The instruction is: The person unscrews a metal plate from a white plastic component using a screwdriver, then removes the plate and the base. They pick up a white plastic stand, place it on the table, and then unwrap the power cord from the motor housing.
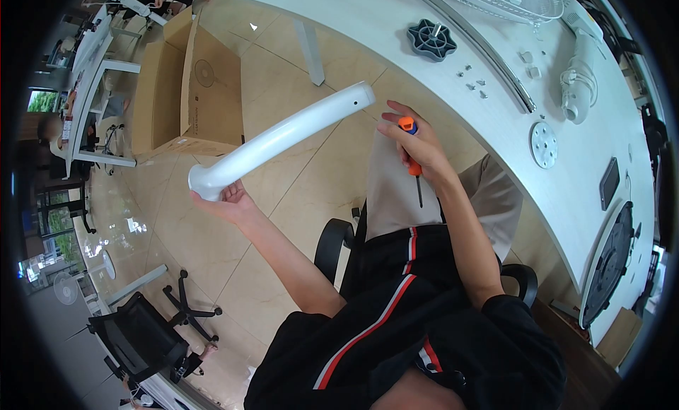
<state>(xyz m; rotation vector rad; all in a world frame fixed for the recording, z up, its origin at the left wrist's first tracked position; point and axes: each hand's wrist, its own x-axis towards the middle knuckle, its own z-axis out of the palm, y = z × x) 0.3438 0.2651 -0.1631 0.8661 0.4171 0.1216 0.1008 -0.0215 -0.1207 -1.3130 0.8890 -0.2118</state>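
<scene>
White tube [283,136], screwdriver [414,168] held; knob [431,39], screws [472,81] on table [375,21].

Curved tube [283,138]: plain glossy white.
Screwdriver [411,155]: orange handle, dark shaft.
Tabletop [396,21]: plain white.
Star knob [431,39]: dark blue-grey.
Round disc [544,144]: white, near the tabletop's front edge.
Round base [612,261]: black.
Phone [609,184]: black.
Shirt [453,325]: black, with red and white stripes.
Shorts [396,198]: light beige.
Cardboard box [187,92]: brown, with a faint printed fan outline.
Floor [283,219]: beige tiles with thin dark joints.
Office chair [141,332]: black.
</scene>
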